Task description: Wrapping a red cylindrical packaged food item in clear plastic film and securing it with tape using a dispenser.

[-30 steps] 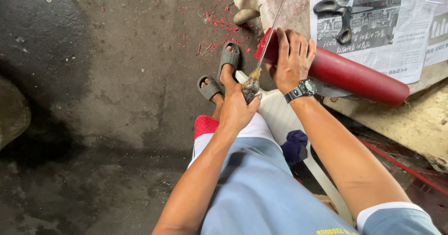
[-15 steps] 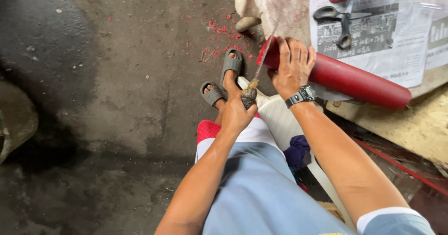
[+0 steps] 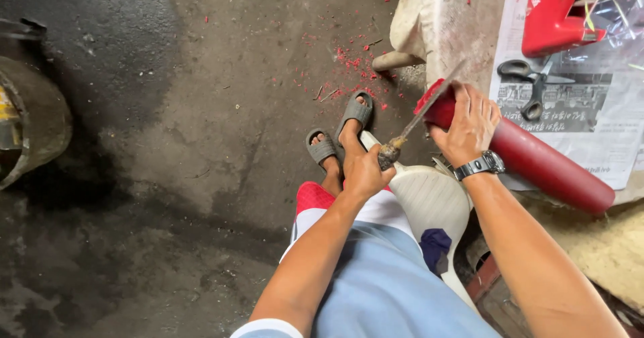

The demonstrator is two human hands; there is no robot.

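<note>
My left hand [image 3: 365, 170] grips the dirty wooden handle of a long thin blade [image 3: 424, 112]. The blade slants up to the right and its tip rests against the near end of a red cylinder [image 3: 547, 163]. This cylinder lies across a sheet of newspaper [image 3: 590, 120] on a low bench. My right hand [image 3: 469, 123], with a wristwatch on the wrist, presses down on the cylinder's end and holds it. Red shavings [image 3: 355, 63] are scattered over the concrete floor beyond my sandalled feet [image 3: 339, 130].
Black scissors [image 3: 530, 89] lie on the newspaper, with a red plastic object [image 3: 550, 16] behind them. A white plastic seat [image 3: 429, 197] is under me. A dark round container [image 3: 27, 123] stands at the far left on wet, stained concrete.
Both hands keep their grip. The blade has shifted a little along the cylinder's end, and my head has turned, so more of the bench top shows.
</note>
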